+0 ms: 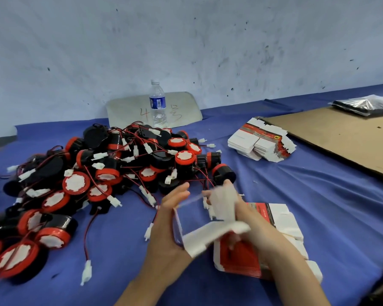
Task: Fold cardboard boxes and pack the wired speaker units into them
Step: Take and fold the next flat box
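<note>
Left hand, right hand, cardboard box between.

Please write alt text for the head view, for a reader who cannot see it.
A left hand and a right hand fold a white cardboard box over a blue cloth. A pile of red-and-black wired speaker units lies left, a flat box stack right.
</note>
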Demonstrator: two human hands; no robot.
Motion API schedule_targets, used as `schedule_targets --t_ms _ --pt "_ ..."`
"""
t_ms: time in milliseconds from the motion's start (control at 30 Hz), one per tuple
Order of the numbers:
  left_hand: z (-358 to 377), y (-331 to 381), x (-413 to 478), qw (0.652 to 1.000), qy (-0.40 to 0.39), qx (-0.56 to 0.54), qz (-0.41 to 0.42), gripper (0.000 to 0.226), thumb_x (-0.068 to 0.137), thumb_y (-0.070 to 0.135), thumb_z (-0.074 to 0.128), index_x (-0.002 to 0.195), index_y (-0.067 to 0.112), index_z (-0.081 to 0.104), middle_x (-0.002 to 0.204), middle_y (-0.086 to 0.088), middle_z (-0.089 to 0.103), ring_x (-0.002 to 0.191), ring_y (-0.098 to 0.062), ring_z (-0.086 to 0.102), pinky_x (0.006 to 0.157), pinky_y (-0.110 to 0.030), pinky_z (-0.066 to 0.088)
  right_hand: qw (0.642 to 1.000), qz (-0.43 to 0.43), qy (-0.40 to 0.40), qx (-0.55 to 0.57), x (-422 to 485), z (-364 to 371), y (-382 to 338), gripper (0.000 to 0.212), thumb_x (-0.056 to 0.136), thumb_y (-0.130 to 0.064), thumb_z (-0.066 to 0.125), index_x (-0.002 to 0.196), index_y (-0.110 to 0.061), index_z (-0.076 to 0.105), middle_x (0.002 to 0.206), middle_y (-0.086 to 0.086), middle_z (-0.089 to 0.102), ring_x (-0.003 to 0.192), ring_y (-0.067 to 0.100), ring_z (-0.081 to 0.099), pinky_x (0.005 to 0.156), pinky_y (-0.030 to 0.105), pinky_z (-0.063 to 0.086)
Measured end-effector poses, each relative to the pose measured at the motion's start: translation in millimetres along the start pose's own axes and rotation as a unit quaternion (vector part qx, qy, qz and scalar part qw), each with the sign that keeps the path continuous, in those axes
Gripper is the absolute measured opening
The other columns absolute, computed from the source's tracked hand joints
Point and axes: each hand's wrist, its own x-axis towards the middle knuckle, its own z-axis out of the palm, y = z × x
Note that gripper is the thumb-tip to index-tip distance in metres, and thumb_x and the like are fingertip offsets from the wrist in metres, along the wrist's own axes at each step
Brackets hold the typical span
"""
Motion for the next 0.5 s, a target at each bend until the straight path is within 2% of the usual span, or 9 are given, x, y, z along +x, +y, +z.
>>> schedule_targets --t_ms 67,100,167,200,267,333,400,467,500 --pt "-2 4 1 0.997 0.041 -0.025 -0.068 0.064 0.066 0.05 0.08 0.122 0.039 0.05 0.112 0.013 0.065 0.107 -0.008 0.062 0.085 -0.02 0.051 0.997 -0.041 0.017 -0.071 -3 2 -1 0.048 0.099 -0.055 0.023 0.124 -0.038 0.061 0.094 -0.006 0.065 0.102 0.007 0.056 0.074 0.014 0.042" --pt "-3 6 2 0.992 0.064 -0.039 -0.1 0.062 0.06 0.049 0.079 0.115 0.034 0.053 0.1 0.016 0.068 0.095 -0.003 0.065 0.074 -0.015 0.052 0.989 -0.094 0.001 -0.117 -5 0 1 0.046 0.099 -0.057 0.024 0.123 -0.043 0.06 0.112 -0.009 0.065 0.112 0.004 0.056 0.087 0.021 0.044" --pt "-2 6 1 0.982 0.102 -0.064 -0.147 0.058 0.05 0.053 0.072 0.099 0.026 0.056 0.081 0.024 0.068 0.074 0.01 0.064 0.06 -0.006 0.048 0.979 -0.168 -0.023 -0.111 -11 -4 4 0.038 0.106 -0.034 0.03 0.137 -0.029 0.051 0.138 -0.007 0.053 0.128 0.006 0.048 0.099 0.029 0.046" --pt "-2 6 0 0.98 0.1 -0.069 -0.159 0.056 0.048 0.054 0.07 0.094 0.026 0.056 0.076 0.025 0.068 0.069 0.011 0.063 0.057 -0.005 0.047 0.977 -0.19 -0.025 -0.091 -14 -2 5 0.036 0.106 -0.031 0.034 0.139 -0.031 0.048 0.138 -0.013 0.052 0.126 0.001 0.048 0.097 0.028 0.049" --pt "-1 8 -1 0.979 0.078 -0.072 -0.176 0.059 0.047 0.056 0.07 0.096 0.025 0.057 0.078 0.013 0.07 0.069 0.003 0.066 0.059 -0.012 0.051 0.974 -0.218 -0.024 -0.053 -19 7 7 0.04 0.093 -0.056 0.042 0.129 -0.042 0.053 0.124 -0.021 0.061 0.115 -0.002 0.056 0.088 0.023 0.053" --pt "0 8 -2 0.979 0.068 -0.072 -0.178 0.065 0.049 0.056 0.071 0.101 0.019 0.059 0.084 -0.002 0.07 0.076 -0.011 0.068 0.065 -0.021 0.056 0.975 -0.22 -0.016 0.003 -21 10 7 0.058 0.073 -0.073 0.048 0.118 -0.041 0.062 0.109 -0.016 0.069 0.103 0.007 0.064 0.077 0.02 0.053" --pt "0 8 0 0.977 0.078 -0.074 -0.185 0.068 0.049 0.055 0.07 0.105 0.018 0.059 0.088 0.01 0.073 0.081 -0.004 0.068 0.066 -0.015 0.053 0.971 -0.237 -0.01 0.015 -21 15 8 0.068 0.065 -0.08 0.053 0.114 -0.035 0.065 0.106 -0.013 0.071 0.101 0.012 0.066 0.075 0.02 0.053" --pt "0 8 3 0.976 0.081 -0.086 -0.184 0.071 0.048 0.053 0.071 0.109 0.019 0.057 0.093 0.025 0.07 0.085 0.005 0.066 0.066 -0.008 0.049 0.967 -0.255 -0.002 0.023 -21 18 5 0.05 0.072 -0.064 0.059 0.109 -0.032 0.068 0.104 -0.013 0.071 0.099 0.009 0.066 0.074 0.016 0.051" --pt "-1 7 4 0.976 0.079 -0.091 -0.183 0.075 0.048 0.052 0.072 0.112 0.016 0.057 0.094 0.027 0.07 0.086 0.005 0.066 0.066 -0.007 0.049 0.963 -0.268 0.009 0.022 -22 19 5 0.043 0.072 -0.054 0.06 0.107 -0.03 0.068 0.103 -0.011 0.072 0.096 0.007 0.066 0.073 0.014 0.049"
